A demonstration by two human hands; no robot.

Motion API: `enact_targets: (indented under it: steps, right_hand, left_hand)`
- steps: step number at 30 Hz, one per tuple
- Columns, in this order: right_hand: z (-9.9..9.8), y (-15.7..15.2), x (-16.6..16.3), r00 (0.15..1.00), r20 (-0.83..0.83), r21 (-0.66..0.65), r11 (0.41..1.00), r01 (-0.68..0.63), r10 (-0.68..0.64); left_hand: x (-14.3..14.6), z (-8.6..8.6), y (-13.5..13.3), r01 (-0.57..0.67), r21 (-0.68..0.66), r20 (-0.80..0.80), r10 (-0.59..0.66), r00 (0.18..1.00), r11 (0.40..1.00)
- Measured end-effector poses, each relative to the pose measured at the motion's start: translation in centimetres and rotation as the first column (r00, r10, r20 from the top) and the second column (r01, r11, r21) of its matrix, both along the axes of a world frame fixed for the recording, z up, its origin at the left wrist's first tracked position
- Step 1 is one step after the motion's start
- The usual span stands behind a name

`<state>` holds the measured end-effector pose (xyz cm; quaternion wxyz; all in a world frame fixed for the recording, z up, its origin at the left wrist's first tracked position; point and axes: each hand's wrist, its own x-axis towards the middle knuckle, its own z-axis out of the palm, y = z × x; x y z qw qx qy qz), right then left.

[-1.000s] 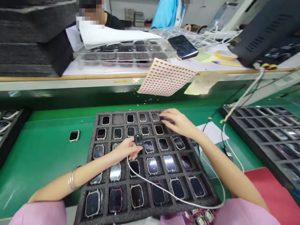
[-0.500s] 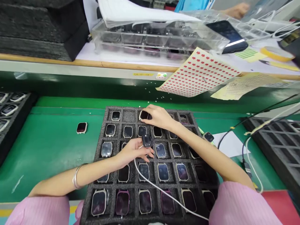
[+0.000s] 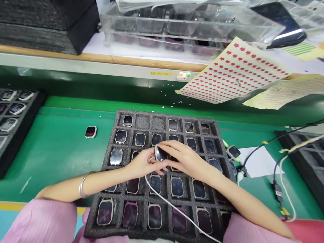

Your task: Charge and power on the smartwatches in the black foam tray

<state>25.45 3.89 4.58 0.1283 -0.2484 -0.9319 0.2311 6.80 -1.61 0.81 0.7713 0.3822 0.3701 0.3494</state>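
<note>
A smartwatch body (image 3: 160, 153) without a strap is in the fingers of my right hand (image 3: 187, 158), above the middle of a grey foam tray (image 3: 142, 123). My left hand (image 3: 146, 162) meets it from the other side, closed on a small black charging block that the watch now hides. From this hand a white cable (image 3: 167, 203) runs down across the tray. Many pockets hold similar watches, among them a pale-framed one (image 3: 154, 216) and a purple-framed one (image 3: 130, 214). Two pockets in the back row are bare.
One watch (image 3: 90, 132) lies on the green bench left of the tray. Other foam trays (image 3: 30, 111) stand at both sides. Dark cables (image 3: 255, 143) and a white paper (image 3: 260, 162) lie to the right. A sticker sheet (image 3: 227, 74) hangs from the shelf edge.
My right hand has lifted the watch from the tray's back row and brought it toward me, onto the charging block in my left hand. The view has shifted slightly.
</note>
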Motion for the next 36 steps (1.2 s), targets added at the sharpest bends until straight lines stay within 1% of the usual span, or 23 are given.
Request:
enact_targets:
  steps: [5, 9, 12, 16, 19, 23, 26, 28, 32, 36]
  right_hand:
    - [-1.5, -0.3, -0.1, 0.99, -0.108, 0.005, 0.996, 0.091, -0.09]
    - [-2.0, -0.7, -0.4, 0.976, -0.181, -0.033, 0.993, 0.117, -0.122]
    - [-1.8, -0.8, -0.4, 0.976, -0.192, -0.032, 0.994, 0.102, -0.106]
    - [-1.5, -1.1, -0.2, 0.975, -0.216, 0.017, 0.998, 0.053, -0.048]
    - [-1.5, -1.3, -0.2, 0.973, -0.232, 0.037, 0.999, 0.031, -0.022]
    - [-1.7, -1.2, -0.5, 0.962, -0.27, -0.03, 0.999, 0.023, -0.03]
    - [-1.7, -0.9, -0.7, 0.952, -0.301, -0.108, 0.994, 0.013, -0.045]
    - [-1.7, -0.8, -0.7, 0.949, -0.31, -0.143, 0.99, 0.008, -0.053]
    - [-1.7, -0.8, -0.7, 0.942, -0.331, -0.17, 0.985, 0.004, -0.06]
    - [-1.7, -0.9, -0.7, 0.933, -0.354, -0.188, 0.982, -0.009, -0.059]
  left_hand:
    - [0.1, 0.0, -0.6, -0.038, 0.041, -0.066, 0.041, 0.997, 0.998]
    - [0.2, -0.1, -1.1, -0.033, 0.072, -0.097, 0.04, 0.995, 0.997]
    - [0.1, -0.1, -1.2, -0.035, 0.09, -0.113, 0.046, 0.993, 0.995]
    - [-0.1, -0.1, -0.9, -0.082, 0.095, -0.133, 0.094, 0.987, 0.992]
    - [-0.3, 0.0, -0.6, -0.075, 0.082, -0.147, 0.086, 0.985, 0.994]
    - [-0.4, 0.4, -0.3, -0.087, 0.04, -0.104, 0.091, 0.99, 0.995]
    - [-0.4, 0.8, -0.1, -0.094, 0.051, -0.05, 0.097, 0.994, 0.994]
    - [-0.5, 0.9, -0.1, -0.082, 0.056, -0.044, 0.084, 0.995, 0.995]
    - [-0.7, 0.9, -0.1, -0.048, 0.052, -0.067, 0.051, 0.996, 0.997]
    - [-0.9, 1.1, -0.1, -0.046, 0.053, -0.076, 0.05, 0.996, 0.998]
